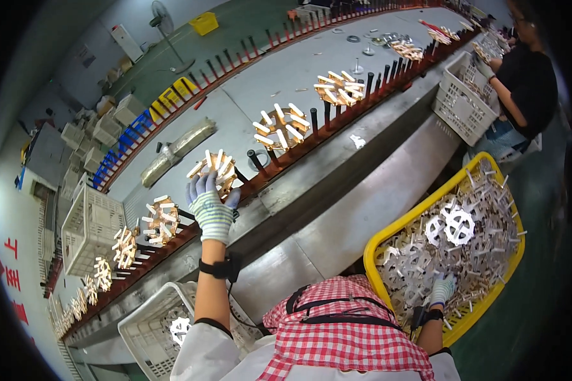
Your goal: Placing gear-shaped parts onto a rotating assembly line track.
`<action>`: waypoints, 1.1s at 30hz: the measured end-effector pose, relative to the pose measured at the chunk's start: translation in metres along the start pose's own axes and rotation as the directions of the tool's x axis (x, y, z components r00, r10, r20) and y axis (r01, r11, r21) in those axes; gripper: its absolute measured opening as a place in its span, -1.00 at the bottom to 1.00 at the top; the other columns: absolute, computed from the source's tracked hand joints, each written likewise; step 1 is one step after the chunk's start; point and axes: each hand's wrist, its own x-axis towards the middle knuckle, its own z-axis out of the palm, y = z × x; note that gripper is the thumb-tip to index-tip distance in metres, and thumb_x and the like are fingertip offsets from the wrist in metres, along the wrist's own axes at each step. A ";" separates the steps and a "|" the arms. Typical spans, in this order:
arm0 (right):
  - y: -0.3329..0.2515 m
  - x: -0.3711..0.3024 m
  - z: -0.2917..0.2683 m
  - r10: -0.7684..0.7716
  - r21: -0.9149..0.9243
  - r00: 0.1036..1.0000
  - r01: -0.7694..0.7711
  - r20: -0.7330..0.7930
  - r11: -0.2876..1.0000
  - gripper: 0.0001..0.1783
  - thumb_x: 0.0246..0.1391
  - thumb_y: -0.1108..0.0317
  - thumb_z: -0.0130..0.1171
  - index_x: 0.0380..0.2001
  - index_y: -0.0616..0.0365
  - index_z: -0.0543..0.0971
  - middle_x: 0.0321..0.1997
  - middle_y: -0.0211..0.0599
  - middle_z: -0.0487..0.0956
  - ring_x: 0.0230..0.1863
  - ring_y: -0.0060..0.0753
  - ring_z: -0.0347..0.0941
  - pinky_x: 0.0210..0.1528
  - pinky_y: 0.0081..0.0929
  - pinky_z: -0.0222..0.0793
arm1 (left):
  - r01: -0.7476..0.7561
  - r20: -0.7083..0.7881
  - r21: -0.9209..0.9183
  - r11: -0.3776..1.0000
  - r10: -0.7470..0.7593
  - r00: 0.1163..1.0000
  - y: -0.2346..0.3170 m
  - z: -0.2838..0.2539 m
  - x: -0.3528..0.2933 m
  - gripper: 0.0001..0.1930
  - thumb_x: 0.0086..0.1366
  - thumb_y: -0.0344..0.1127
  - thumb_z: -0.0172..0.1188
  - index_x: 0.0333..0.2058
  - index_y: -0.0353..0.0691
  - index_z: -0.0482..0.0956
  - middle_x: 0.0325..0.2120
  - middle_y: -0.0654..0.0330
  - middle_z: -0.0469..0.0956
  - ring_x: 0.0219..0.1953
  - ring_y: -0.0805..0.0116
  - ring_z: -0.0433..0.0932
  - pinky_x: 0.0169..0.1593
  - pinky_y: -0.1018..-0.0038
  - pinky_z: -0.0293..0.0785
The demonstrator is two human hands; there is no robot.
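My left hand, in a striped white, green and purple glove, reaches up to a round copper-coloured spoked part with white pegs. Its fingers are stretched out against the part's near side, with the thumb apart. The part sits at the rail of black-capped posts along the table's near edge. Down at the right, my right hand, gloved too, is among silvery spoked metal parts heaped in a yellow basket. Its fingertips are partly lost among the parts, so their grip is hidden. A bright white toothed ring lies on the heap.
More pegged copper-coloured parts line the rail. A wrapped bundle lies on the grey table. White crates stand at the left and below my left arm. A co-worker works beside another crate.
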 end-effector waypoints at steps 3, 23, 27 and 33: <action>0.023 0.005 0.010 -0.135 0.465 0.986 0.076 0.093 0.882 -0.61 0.13 0.27 0.00 -0.06 0.32 0.44 -0.10 0.10 0.50 -0.13 -0.05 0.44 -0.07 -0.30 0.30 | 0.039 0.112 0.090 0.995 -0.049 0.992 -0.023 0.003 -0.005 -0.45 -0.26 -0.08 0.41 -0.22 -0.13 0.52 -0.18 0.15 0.50 0.01 0.12 0.38 0.19 0.10 0.12; 0.002 -0.011 -0.085 -0.335 0.971 0.925 -0.221 0.180 -0.088 -0.58 -0.03 0.49 0.18 -0.04 0.15 0.38 -0.12 -0.27 0.47 -0.11 -0.45 0.42 -0.06 -0.50 0.36 | 0.287 0.116 -0.306 0.908 -0.263 0.958 -0.016 -0.031 -0.012 -0.62 0.05 -0.25 0.24 -0.14 -0.25 0.48 -0.19 0.04 0.43 -0.25 0.14 0.47 -0.13 0.31 0.39; -0.064 -0.023 -0.102 -0.449 0.994 0.888 -0.112 0.101 0.002 -0.49 0.09 -0.06 -0.01 -0.11 0.16 0.47 -0.13 -0.41 0.45 -0.11 -0.46 0.38 0.01 -0.39 0.26 | 0.495 0.190 -0.401 0.771 -0.458 0.868 -0.033 0.029 0.008 -0.55 0.11 -0.20 0.17 -0.07 -0.34 0.43 -0.18 -0.10 0.41 -0.31 0.13 0.50 -0.15 0.30 0.44; -0.085 -0.054 -0.119 -0.499 0.953 0.831 -0.300 0.245 -0.031 -0.43 0.12 -0.11 -0.06 -0.02 0.15 0.43 -0.02 -0.34 0.44 -0.07 -0.44 0.42 0.00 -0.42 0.34 | 0.479 0.247 -0.231 0.847 -0.425 0.871 -0.068 0.064 -0.009 -0.60 0.03 -0.23 0.16 -0.14 -0.27 0.51 -0.47 -0.03 0.54 -0.36 0.02 0.52 -0.21 0.25 0.43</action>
